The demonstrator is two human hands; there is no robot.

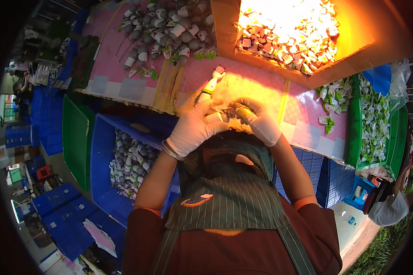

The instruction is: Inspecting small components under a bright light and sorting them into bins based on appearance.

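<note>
Left hand (188, 130): gloved, thumb and fingers closed partway on a white piece (214, 118). Right hand (261, 121): gloved, fingers curled in on a dark piece (243, 113) with a yellowish side. Both pieces sit between the hands, at the near edge of the table (303, 110). Joined or just close: can't tell, fingers and glare cover the contact.

Step in hand, my read: two-handed fine work on that pair, fitting or adjusting. Next move calls for a steady left grip, ends lined up, and small fingertip work from the right. Risk: a slip, since gloves dull the feel.

Low on the left: blue crate (98, 183) with grey-and-white parts (132, 162) in it.

Just beyond the left fingertips: loose piece (209, 86), white with a green band, lying on the table. Off to the right: green crate (354, 119) of white-and-green bits (374, 121).

Far side: pile (167, 34) of grey-and-white parts on the left; carton (226, 34) on the right, small parts inside, blown out by strong light.
</note>
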